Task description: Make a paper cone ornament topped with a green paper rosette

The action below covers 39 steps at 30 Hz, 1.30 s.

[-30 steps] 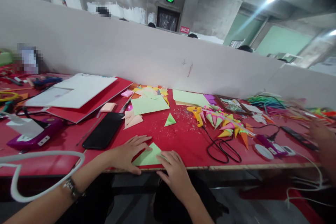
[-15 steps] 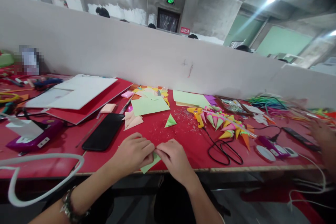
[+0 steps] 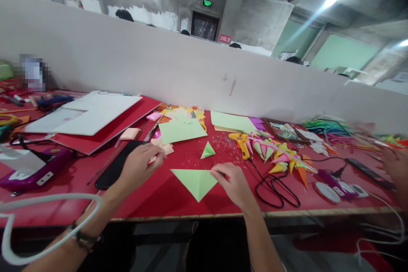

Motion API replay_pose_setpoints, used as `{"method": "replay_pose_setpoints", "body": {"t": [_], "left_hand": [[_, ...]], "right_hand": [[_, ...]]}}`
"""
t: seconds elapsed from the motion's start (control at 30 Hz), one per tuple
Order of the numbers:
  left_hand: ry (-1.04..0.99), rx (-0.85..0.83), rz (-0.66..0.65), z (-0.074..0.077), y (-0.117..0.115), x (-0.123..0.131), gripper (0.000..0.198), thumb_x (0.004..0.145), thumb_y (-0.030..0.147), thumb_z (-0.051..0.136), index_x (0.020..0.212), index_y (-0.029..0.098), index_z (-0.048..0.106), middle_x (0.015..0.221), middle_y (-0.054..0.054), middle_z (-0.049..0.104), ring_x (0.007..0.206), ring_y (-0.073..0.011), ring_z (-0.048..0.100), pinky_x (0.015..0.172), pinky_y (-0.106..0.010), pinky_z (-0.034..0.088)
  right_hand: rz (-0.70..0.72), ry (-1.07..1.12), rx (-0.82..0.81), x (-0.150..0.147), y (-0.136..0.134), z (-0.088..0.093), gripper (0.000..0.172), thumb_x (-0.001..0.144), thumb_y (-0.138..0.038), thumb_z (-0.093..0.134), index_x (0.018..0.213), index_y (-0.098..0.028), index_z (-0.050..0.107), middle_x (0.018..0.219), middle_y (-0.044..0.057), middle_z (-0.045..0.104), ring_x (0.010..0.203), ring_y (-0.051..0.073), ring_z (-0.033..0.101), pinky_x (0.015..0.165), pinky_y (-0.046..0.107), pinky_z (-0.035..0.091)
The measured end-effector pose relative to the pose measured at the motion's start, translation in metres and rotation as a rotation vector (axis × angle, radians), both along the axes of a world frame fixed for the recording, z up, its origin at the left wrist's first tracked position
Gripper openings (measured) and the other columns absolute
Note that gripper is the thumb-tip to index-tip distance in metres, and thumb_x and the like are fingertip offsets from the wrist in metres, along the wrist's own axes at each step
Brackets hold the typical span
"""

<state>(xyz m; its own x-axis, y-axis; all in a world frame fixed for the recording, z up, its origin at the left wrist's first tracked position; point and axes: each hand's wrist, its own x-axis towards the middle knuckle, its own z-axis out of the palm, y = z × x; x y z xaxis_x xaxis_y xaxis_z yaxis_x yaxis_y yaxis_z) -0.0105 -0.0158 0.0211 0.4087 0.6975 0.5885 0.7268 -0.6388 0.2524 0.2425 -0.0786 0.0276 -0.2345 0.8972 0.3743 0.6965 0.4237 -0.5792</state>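
Note:
A light green paper triangle [image 3: 194, 180], creased down its middle with the point toward me, is held by its right corner. My right hand [image 3: 231, 180] pinches that corner between thumb and fingers. My left hand [image 3: 140, 165] hovers above the phone [image 3: 106, 174], apart from the triangle. Its fingers are curved, with a gap to the thumb, and nothing can be made out in them. Peach paper pieces [image 3: 167, 148] show just behind the left fingers. A small folded green triangle [image 3: 208, 150] lies on the red tabletop beyond the right hand.
Flat green sheets [image 3: 183, 131] lie farther back. To the right are a yellow glue gun [image 3: 241, 144], its black cord [image 3: 277, 197] and several colourful paper cones [image 3: 280, 157]. White boards [image 3: 98, 112] and a purple power strip [image 3: 44, 170] are left. Another person's hand [image 3: 395, 165] is far right.
My hands have parted: the left let go of the green paper and moved left over the phone. The paper now shows as a wide triangle, drawn slightly right and away with my right hand.

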Motion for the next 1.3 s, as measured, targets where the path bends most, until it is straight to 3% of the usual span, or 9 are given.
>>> {"method": "replay_pose_setpoints", "body": {"t": [0.1, 0.17, 0.37, 0.57, 0.67, 0.9, 1.1, 1.2, 1.3], "left_hand": [[0.082, -0.166, -0.215, 0.009, -0.007, 0.027, 0.02, 0.086, 0.029, 0.04, 0.085, 0.017, 0.055, 0.084, -0.004, 0.063, 0.082, -0.0164, 0.056, 0.07, -0.024, 0.038], [0.248, -0.254, -0.335, 0.011, -0.009, 0.041, 0.028, 0.088, 0.032, 0.038, 0.071, 0.017, 0.055, 0.064, -0.001, 0.06, 0.061, -0.0137, 0.054, 0.055, -0.023, 0.033], [0.35, -0.264, -0.255, -0.006, 0.0, 0.045, 0.034, 0.089, 0.029, 0.037, 0.065, 0.016, 0.057, 0.056, -0.003, 0.059, 0.05, -0.0139, 0.051, 0.046, -0.024, 0.022], [0.27, -0.324, -0.364, -0.016, -0.001, 0.043, 0.036, 0.089, 0.031, 0.036, 0.063, 0.015, 0.055, 0.051, 0.001, 0.05, 0.046, -0.0105, 0.043, 0.046, -0.024, 0.019], [0.216, -0.403, -0.416, -0.014, 0.001, 0.037, 0.038, 0.09, 0.032, 0.033, 0.06, 0.015, 0.048, 0.05, 0.003, 0.042, 0.047, -0.0088, 0.037, 0.047, -0.023, 0.02], [-0.173, -0.6, -0.241, -0.021, 0.01, 0.018, 0.035, 0.089, 0.037, 0.033, 0.062, 0.017, 0.041, 0.055, 0.004, 0.036, 0.051, -0.0086, 0.036, 0.047, -0.02, 0.028], [-0.545, -0.852, -0.171, -0.029, -0.004, 0.042, 0.033, 0.088, 0.043, 0.03, 0.072, 0.019, 0.043, 0.049, 0.006, 0.044, 0.041, -0.0103, 0.047, 0.041, -0.02, 0.038], [-0.615, -0.965, -0.055, -0.033, -0.012, 0.05, 0.035, 0.086, 0.049, 0.031, 0.076, 0.019, 0.046, 0.048, 0.007, 0.043, 0.031, -0.0087, 0.039, 0.031, -0.02, 0.031], [-0.616, -0.91, -0.059, -0.036, -0.014, 0.05, 0.036, 0.083, 0.05, 0.037, 0.097, 0.02, 0.049, 0.075, 0.0, 0.06, 0.051, -0.012, 0.055, 0.044, -0.021, 0.042]], "right_hand": [[0.068, 0.014, -0.038, -0.007, 0.008, 0.0, 0.025, 0.087, -0.03, 0.043, 0.075, -0.018, 0.062, 0.069, 0.0, 0.063, 0.064, 0.012, 0.055, 0.061, 0.022, 0.036], [0.076, 0.01, -0.052, -0.013, 0.014, -0.003, 0.026, 0.088, -0.029, 0.041, 0.076, -0.018, 0.061, 0.07, 0.001, 0.063, 0.063, 0.012, 0.055, 0.06, 0.022, 0.037], [0.003, -0.249, 0.143, -0.029, 0.025, -0.02, 0.015, 0.079, -0.012, 0.046, 0.08, -0.02, 0.059, 0.077, 0.0, 0.062, 0.076, 0.013, 0.054, 0.086, 0.03, 0.032], [0.046, -0.354, 0.156, -0.037, 0.027, -0.026, 0.013, 0.071, -0.012, 0.048, 0.063, -0.02, 0.054, 0.055, -0.003, 0.051, 0.058, 0.012, 0.046, 0.059, 0.022, 0.03], [0.009, -0.309, 0.138, -0.024, 0.028, -0.026, 0.015, 0.071, -0.01, 0.046, 0.062, -0.02, 0.053, 0.053, -0.003, 0.049, 0.055, 0.011, 0.044, 0.057, 0.022, 0.028], [-0.211, 0.212, -0.018, 0.001, 0.033, -0.035, 0.016, 0.08, -0.019, 0.04, 0.069, -0.019, 0.051, 0.056, -0.003, 0.047, 0.052, 0.01, 0.044, 0.052, 0.021, 0.032], [0.129, 0.83, -0.402, -0.036, 0.028, -0.042, 0.017, 0.081, -0.032, 0.049, 0.095, -0.022, 0.051, 0.076, -0.001, 0.055, 0.061, 0.01, 0.051, 0.054, 0.021, 0.042], [0.165, 0.898, -0.473, -0.047, 0.026, -0.041, 0.019, 0.079, -0.032, 0.053, 0.096, -0.024, 0.053, 0.086, 0.001, 0.059, 0.07, 0.012, 0.054, 0.057, 0.021, 0.044], [0.13, 0.932, -0.485, -0.048, 0.026, -0.04, 0.02, 0.078, -0.032, 0.055, 0.096, -0.024, 0.054, 0.087, 0.001, 0.06, 0.072, 0.013, 0.055, 0.055, 0.02, 0.044]]}}
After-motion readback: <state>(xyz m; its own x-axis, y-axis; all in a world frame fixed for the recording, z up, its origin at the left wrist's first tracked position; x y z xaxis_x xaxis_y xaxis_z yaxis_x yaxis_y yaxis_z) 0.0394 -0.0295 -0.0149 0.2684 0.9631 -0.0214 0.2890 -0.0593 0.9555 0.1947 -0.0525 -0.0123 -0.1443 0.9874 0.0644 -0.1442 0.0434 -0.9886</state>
